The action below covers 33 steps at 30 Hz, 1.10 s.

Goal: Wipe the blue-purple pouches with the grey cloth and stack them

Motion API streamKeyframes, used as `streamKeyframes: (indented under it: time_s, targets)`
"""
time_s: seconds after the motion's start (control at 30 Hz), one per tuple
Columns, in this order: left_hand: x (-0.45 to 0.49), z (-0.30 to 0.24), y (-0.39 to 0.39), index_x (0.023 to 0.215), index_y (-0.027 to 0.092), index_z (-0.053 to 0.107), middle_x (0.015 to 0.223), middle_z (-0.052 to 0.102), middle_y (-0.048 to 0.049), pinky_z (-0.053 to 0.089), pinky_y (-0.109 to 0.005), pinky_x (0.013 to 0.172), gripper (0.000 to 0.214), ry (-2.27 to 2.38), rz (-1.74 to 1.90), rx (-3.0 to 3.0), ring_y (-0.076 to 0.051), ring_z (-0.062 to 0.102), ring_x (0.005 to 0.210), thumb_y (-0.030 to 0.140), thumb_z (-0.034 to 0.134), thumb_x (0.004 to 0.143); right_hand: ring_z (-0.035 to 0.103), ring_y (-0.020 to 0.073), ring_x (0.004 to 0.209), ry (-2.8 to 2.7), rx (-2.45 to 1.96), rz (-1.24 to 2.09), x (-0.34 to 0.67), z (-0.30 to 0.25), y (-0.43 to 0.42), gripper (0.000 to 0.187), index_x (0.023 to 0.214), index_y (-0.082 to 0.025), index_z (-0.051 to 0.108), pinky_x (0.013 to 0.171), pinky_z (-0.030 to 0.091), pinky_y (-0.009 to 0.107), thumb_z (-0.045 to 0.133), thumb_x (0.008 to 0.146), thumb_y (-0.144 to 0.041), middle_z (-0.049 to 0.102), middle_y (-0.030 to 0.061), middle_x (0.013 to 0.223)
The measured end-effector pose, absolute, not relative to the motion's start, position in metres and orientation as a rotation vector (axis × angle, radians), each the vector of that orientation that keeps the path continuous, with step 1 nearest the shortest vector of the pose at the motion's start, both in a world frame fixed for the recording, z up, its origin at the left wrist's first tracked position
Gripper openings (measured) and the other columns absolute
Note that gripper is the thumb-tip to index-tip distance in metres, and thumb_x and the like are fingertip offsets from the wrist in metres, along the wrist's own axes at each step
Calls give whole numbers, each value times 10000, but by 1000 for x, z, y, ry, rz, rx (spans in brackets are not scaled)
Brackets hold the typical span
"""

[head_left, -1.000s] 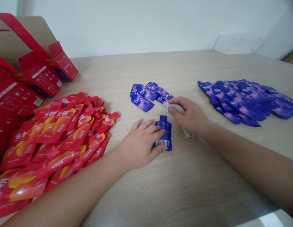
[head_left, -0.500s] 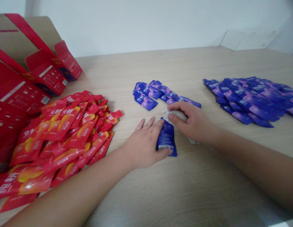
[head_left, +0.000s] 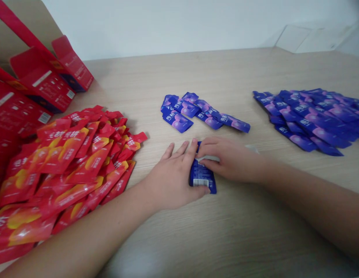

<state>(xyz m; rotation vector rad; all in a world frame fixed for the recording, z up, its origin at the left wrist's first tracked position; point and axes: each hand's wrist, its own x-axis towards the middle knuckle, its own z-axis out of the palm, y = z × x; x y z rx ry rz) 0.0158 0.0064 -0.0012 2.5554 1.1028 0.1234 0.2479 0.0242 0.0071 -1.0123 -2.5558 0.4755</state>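
A blue sachet (head_left: 203, 173) lies on the wooden table with its printed back and barcode facing up. My left hand (head_left: 175, 175) rests flat with its fingers spread, the thumb and index finger on the sachet's left and lower edges. In my right hand (head_left: 228, 156) a crumpled white tissue (head_left: 208, 158) is pinched and pressed on the sachet's upper part. Most of the tissue is hidden by the palm and fingers. Beyond both hands lies a small group of blue sachets (head_left: 179, 122), face up.
A heap of red and orange sachets (head_left: 77, 154) spreads over the left side. Red cardboard boxes (head_left: 51, 88) stand behind it, partly out of frame. A larger pile of blue sachets (head_left: 312, 116) lies at the right. A white wall (head_left: 179, 27) borders the table's far side.
My right hand has moved down over the sachet with the tissue, from its top end. My left hand stays in place on it. The view has shifted slightly.
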Motion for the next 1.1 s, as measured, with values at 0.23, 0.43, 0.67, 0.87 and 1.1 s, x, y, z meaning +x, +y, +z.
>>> streamKeyframes:
  time_s: [0.23, 0.43, 0.67, 0.87, 1.1]
  targets:
    - [13, -4, 8, 1747, 70, 69, 1794, 202, -298, 133, -629, 1373, 1429, 1070, 94, 2611, -433, 215, 1688, 856, 764, 777, 715, 303, 1141, -2388, -1240, 243, 257, -8, 37, 183, 1151, -239, 776, 1044, 567, 480, 631, 1046, -277, 786, 98, 1159]
    - [11, -6, 8, 1751, 113, 120, 1806, 205, -266, 113, -628, 1373, 1397, 1049, 68, 2631, -437, 197, 1691, 888, 749, 773, 738, 278, 1107, -2367, -1084, 524, 254, 17, 15, 162, 1160, -262, 754, 994, 599, 448, 716, 1009, -304, 796, 63, 1157]
    - [10, -7, 6, 1752, 144, 91, 1791, 282, -247, 121, -602, 1376, 1362, 1058, 131, 2589, -397, 246, 1688, 829, 773, 792, 728, 243, 1147, -2719, -789, 926, 244, 32, 0, 176, 1044, -279, 760, 1135, 534, 423, 715, 986, -119, 806, 1, 1077]
    - [12, -6, 6, 1751, 123, 92, 1800, 255, -247, 126, -613, 1377, 1373, 1061, 115, 2580, -413, 248, 1685, 830, 772, 789, 701, 255, 1188, -2659, -872, 743, 247, 20, 15, 120, 1046, -240, 754, 1130, 526, 452, 672, 1022, -155, 793, 45, 1127]
    - [13, -7, 4, 1746, 110, 48, 1806, 212, -268, 136, -622, 1376, 1380, 1079, 167, 2567, -411, 245, 1687, 771, 793, 791, 720, 306, 1079, -2476, -1137, 304, 264, -4, 43, 156, 1063, -249, 778, 995, 576, 487, 626, 1035, -267, 786, 90, 1088]
